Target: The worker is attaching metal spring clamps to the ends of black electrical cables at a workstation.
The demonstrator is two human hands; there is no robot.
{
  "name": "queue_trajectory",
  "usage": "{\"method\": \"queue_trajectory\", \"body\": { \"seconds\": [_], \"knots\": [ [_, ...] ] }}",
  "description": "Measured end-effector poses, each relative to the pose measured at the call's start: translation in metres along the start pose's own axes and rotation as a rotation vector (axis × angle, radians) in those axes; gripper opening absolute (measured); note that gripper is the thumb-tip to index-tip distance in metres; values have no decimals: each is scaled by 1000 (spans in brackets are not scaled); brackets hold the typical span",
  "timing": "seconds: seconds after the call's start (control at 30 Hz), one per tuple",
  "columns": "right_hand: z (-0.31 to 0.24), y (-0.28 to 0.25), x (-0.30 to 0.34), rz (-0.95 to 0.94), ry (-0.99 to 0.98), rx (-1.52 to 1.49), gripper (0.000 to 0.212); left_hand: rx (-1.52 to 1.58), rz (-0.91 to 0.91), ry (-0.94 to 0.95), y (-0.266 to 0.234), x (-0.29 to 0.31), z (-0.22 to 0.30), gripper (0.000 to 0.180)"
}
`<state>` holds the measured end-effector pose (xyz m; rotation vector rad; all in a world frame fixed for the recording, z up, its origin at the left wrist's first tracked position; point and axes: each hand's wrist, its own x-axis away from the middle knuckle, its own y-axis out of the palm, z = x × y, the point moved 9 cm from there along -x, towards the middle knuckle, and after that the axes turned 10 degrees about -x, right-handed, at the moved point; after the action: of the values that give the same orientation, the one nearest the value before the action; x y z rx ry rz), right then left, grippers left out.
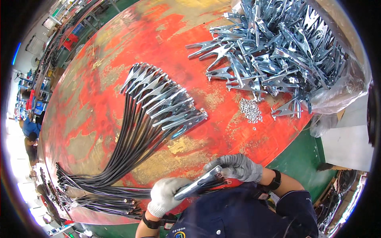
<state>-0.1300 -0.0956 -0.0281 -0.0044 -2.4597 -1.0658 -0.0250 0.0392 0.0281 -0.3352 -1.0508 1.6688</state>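
Near my body I hold a silver metal ground clamp (195, 188) tilted up to the right. My left hand (166, 195), in a white glove, is closed around its lower left end. My right hand (239, 166), in a grey glove, has its fingers curled at the clamp's upper end, by the bolt. Whether a small part sits in those fingers is hidden. Black cables (129, 139) sweep across the table, and a fanned row of ground clamps (162, 99) is attached at their ends. More cables with bare copper-coloured lugs (126, 201) lie beside my left wrist.
A large heap of loose ground clamps (274, 55) covers the far right of the worn red table (91, 107). Small metal nuts (250, 110) lie scattered near it. Clear plastic sheeting (341, 93) hangs at the right edge. Another person (31, 127) is far left.
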Motion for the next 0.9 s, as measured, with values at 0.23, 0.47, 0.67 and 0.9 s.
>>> {"method": "queue_trajectory", "body": {
  "seconds": [0.23,0.47,0.67,0.9],
  "knots": [
    [-16,2,-4,73,-199,210,35,-41,16,0,4,-1,-2,31],
    [-2,-9,-11,89,-120,174,42,28,-44,-38,10,-9,-11,33],
    [-14,-25,-17,235,-285,314,43,-138,136,6,-7,-34,-7,37],
    [-8,-51,-34,272,-333,468,31,-711,341,185,15,-57,29,37]
  ]
}}
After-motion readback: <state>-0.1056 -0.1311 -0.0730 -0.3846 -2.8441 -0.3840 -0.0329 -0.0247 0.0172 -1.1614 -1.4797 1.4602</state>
